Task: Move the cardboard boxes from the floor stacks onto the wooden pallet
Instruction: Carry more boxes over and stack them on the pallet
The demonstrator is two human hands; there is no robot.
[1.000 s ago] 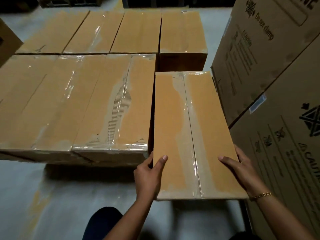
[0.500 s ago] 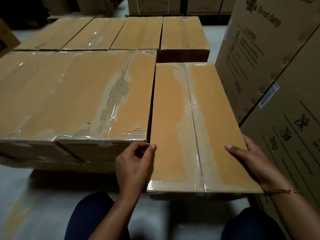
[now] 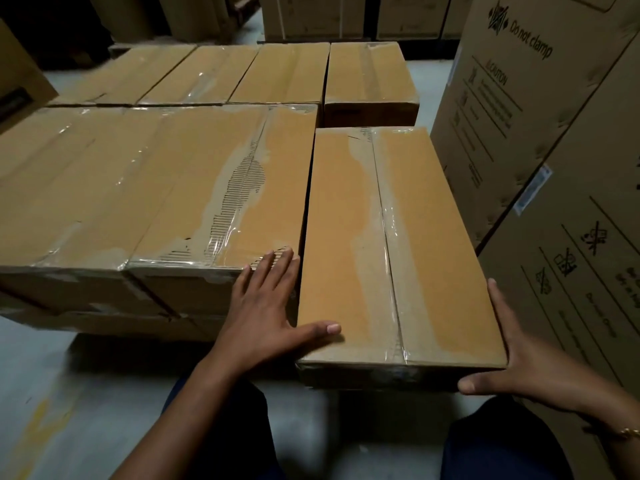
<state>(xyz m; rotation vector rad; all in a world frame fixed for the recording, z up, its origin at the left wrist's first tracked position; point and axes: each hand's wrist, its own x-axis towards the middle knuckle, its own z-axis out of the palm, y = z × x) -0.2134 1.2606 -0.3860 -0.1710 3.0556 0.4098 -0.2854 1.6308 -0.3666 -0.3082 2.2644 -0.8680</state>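
While both hands pressed on the long taped box point(image 3: 398, 244), it lay lengthwise between them, near end towards the person. On the left hand point(image 3: 263, 313) the fingers were straight and spread along the box's left side, at the gap with the neighbouring taped box point(image 3: 214, 188), and the thumb lay flat on the top face near the corner. On the right hand point(image 3: 530, 358) the palm and straight fingers lay flat against the right side, thumb across the lower front edge. Neither hand was curled round the box. Beyond the fingertips, another box point(image 3: 367, 77) met its far end. Just outside the right hand stood tall printed cartons point(image 3: 519, 109) marked "Do not clamp". Grey floor point(image 3: 52, 393) showed left of the left wrist. A gold bracelet point(image 3: 628, 433) sat on the right wrist. What carried the box underneath could not be seen.
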